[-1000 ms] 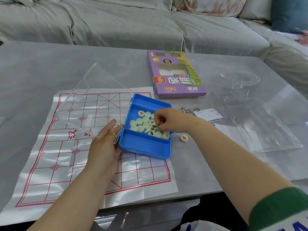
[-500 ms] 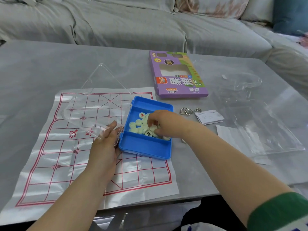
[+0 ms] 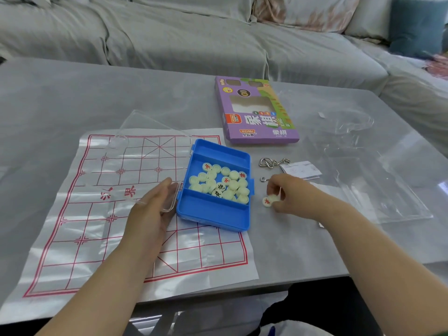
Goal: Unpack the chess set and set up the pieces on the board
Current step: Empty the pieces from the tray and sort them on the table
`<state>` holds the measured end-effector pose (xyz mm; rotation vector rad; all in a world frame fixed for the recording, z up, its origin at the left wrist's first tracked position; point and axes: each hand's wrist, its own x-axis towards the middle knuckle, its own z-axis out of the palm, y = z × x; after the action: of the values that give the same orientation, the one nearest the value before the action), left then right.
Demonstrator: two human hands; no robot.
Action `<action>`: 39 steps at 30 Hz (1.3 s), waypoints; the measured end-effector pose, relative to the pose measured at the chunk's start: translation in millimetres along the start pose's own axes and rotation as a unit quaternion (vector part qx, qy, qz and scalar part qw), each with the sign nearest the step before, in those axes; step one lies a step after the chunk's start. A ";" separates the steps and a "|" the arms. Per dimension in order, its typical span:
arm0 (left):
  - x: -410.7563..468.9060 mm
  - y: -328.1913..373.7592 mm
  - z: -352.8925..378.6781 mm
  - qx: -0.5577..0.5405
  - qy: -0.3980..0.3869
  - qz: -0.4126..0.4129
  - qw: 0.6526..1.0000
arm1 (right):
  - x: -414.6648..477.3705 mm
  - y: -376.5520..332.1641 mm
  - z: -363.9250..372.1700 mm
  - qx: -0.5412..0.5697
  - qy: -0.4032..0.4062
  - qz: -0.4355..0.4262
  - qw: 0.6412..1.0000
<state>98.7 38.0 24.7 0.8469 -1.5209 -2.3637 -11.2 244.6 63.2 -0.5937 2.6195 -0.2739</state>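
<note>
i see the grey table (image 3: pixel 72 105) running from the near edge out to the sofa (image 3: pixel 169 32). nearest lies the paper board (image 3: pixel 97 214), red grid up, creased and glossy. the left hand (image 3: pixel 150 214) lies on it, fingers straight against the clear lid (image 3: pixel 145 132) of the blue case (image 3: pixel 213 214), gripping nothing. the case sits on the board's right edge with its lid open to the left. its middle bay holds pale pieces (image 3: pixel 220 185), most face down, so i can't read them. right of the case, the right hand (image 3: pixel 291 197) curls down and pinches one piece (image 3: pixel 275 197) just beside a red-marked piece (image 3: pixel 266 201) on the table. beyond are a wire puzzle (image 3: pixel 274 162), a slip (image 3: pixel 300 169), clear packaging (image 3: pixel 375 178) i can barely outline, and the purple box (image 3: pixel 259 112). a teal cushion (image 3: pixel 417 25) on the sofa is cut off.
</note>
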 end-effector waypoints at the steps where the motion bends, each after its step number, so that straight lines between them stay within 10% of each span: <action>1: -0.5 1.5 -1.5 0.013 0.001 0.005 1.000 | -0.2 -1.3 1.4 -0.016 -0.002 0.005 1.000; 10: 1.2 10.5 -14.5 0.202 0.093 0.077 0.972 | 18.2 -55.9 -9.5 -0.053 0.115 -0.079 0.989; 18: -2.2 3.1 -23.4 0.225 0.061 0.095 0.968 | 38.4 -85.3 15.5 -0.139 -0.009 -0.169 0.976; 39: 2.5 2.6 -26.6 0.186 0.071 0.072 0.977 | 48.3 -97.8 19.9 -0.169 -0.024 -0.215 0.962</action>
<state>111.4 15.3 18.1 0.9230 -1.9226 -1.9032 -5.8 134.1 55.1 -1.2722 2.4799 0.0649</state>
